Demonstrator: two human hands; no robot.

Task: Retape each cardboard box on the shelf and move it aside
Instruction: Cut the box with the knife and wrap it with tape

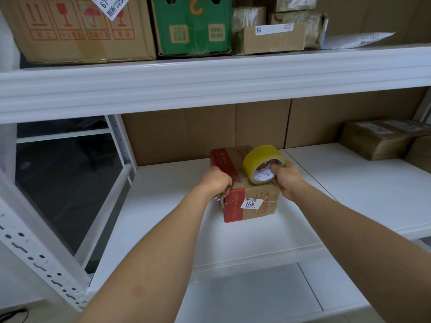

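Note:
A small brown and red cardboard box (250, 203) with a white sticker marked 3011 stands on the white middle shelf (177, 224). A roll of yellow tape (257, 159) rests tilted on the box top. My right hand (288, 180) grips the roll, with fingers through its core. At the box's left top edge my left hand (215, 181) is curled round something small, with a bit of metal showing below it. What that object is cannot be made out.
Taped brown boxes (382, 141) sit at the right end of the same shelf. The upper shelf (210, 78) carries a large brown carton (77, 29), a green box (193, 26) and small parcels (270, 38). A perforated white upright (39, 259) stands at the left.

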